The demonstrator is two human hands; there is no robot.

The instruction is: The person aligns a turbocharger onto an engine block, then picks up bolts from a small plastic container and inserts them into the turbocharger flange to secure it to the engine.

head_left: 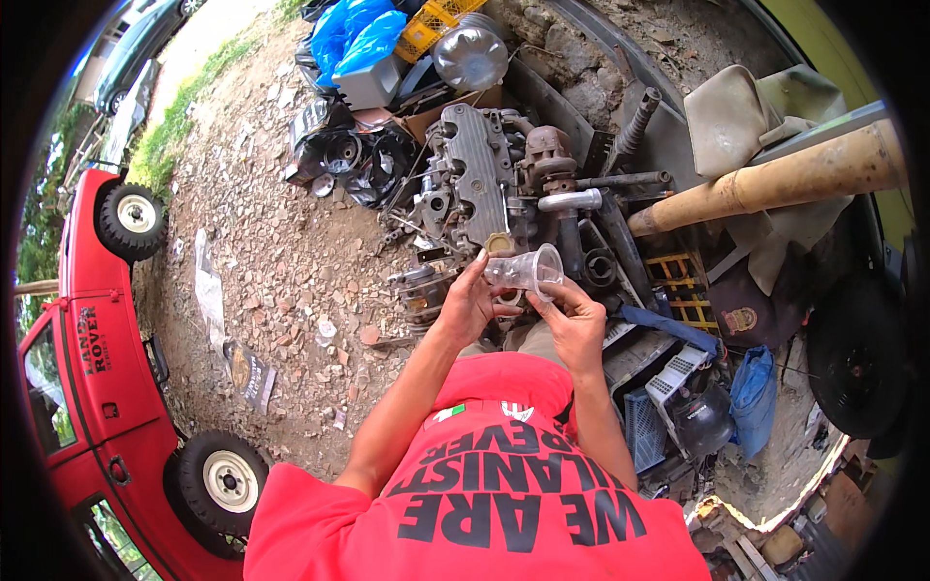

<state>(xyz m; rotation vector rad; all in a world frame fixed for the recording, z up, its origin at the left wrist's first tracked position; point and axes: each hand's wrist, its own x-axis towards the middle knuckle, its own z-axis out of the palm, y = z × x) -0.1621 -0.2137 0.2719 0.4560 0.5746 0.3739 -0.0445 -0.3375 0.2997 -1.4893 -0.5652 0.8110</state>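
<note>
A clear plastic cup (519, 270) lies tilted on its side between my two hands, its open rim turned to the right. My left hand (469, 302) is closed round the cup's base end. At the rim, the fingers and thumb of my right hand (575, 321) pinch the cup's wall. Just beyond the cup is a greasy engine (475, 179) with a ribbed cover, and a yellowish round cap (499, 244) sits at the cover's near end. A rusty turbocharger (550, 160) stands at the engine's right side. Whether the cup holds anything, I cannot tell.
A thick bamboo pole (775, 182) reaches in from the right. Black plastic bags (363, 165) and a large clear bottle (470, 56) lie beyond the engine. Yellow crate (683, 290) and blue bag (753, 399) are at right. A red vehicle (107, 358) stands left on stony ground.
</note>
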